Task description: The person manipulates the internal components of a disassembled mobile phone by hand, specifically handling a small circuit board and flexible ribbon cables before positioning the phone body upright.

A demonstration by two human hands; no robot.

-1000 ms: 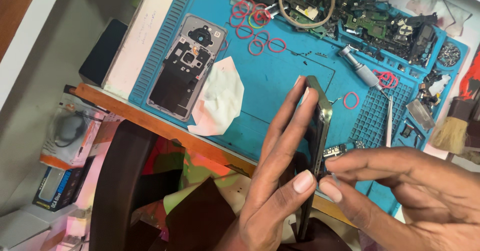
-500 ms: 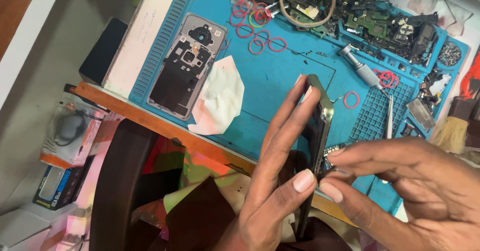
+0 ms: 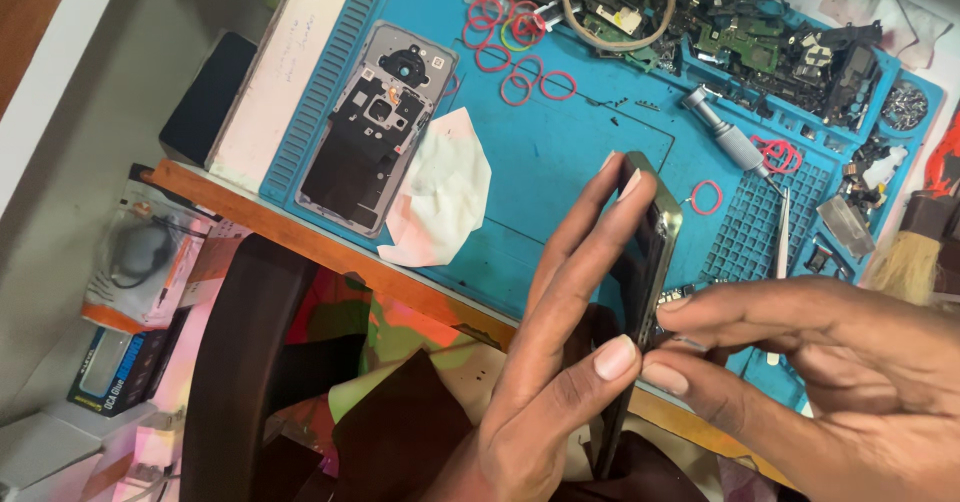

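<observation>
The blue mat (image 3: 560,152) covers the surface. The left hand (image 3: 560,362) holds the phone (image 3: 645,292) edge-on above the mat's near edge, fingers extended along its back. The right hand (image 3: 830,362) fingers pinch its lower side.

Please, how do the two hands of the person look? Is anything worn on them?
Both are bare: the left hand and the right hand show no gloves, rings or watch. No sleeve is visible. The fingernails are short and unpainted.

A blue work mat (image 3: 560,152) carries an opened phone back (image 3: 375,127), white cloth (image 3: 440,192), red rubber bands (image 3: 515,47) and circuit boards (image 3: 760,37).
</observation>
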